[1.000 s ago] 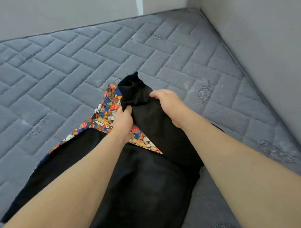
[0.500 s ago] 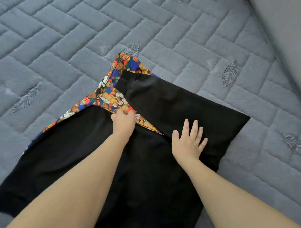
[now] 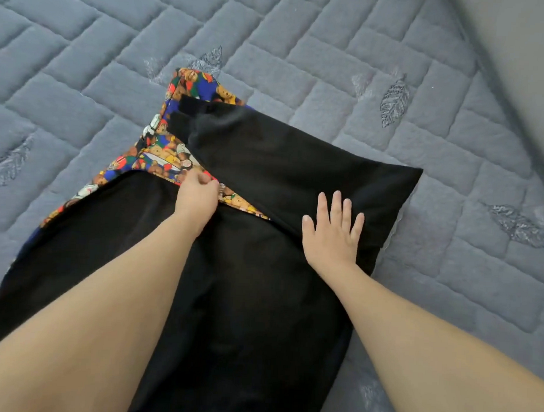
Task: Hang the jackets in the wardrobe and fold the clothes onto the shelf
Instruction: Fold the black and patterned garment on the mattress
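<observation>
A black garment (image 3: 252, 297) lies spread on a grey quilted mattress (image 3: 331, 53), running from the near edge of the view up toward the middle. Its inside is lined with a bright print (image 3: 161, 158) of small cartoon bears in blue, red, yellow and green; the print shows as a band along the left edge and as a peak at the far end, where the lining pokes out past the black cloth.

A sleeve (image 3: 297, 163) is folded across the top of the garment — it slants from the far tip of the print down to a square corner at the right, lying flat over the body.

The left hand (image 3: 197, 197) sits at the middle of the garment, where the black edge meets the print. Its fingers are curled and bunched on the cloth there, seemingly pinching the edge, though the fingertips are tucked under and the exact hold is hard to see.

The right hand (image 3: 331, 232) lies flat on the folded sleeve near its lower edge, fingers straight and slightly spread, palm pressing the fabric down. It grips nothing.

Both bare forearms reach in from the bottom of the view, the left one crossing over the garment's body.

The mattress has a brick-like stitched pattern with embroidered leaves (image 3: 394, 99) scattered on it. A plain grey wall (image 3: 522, 60) rises at the upper right — just beside the mattress edge.
</observation>
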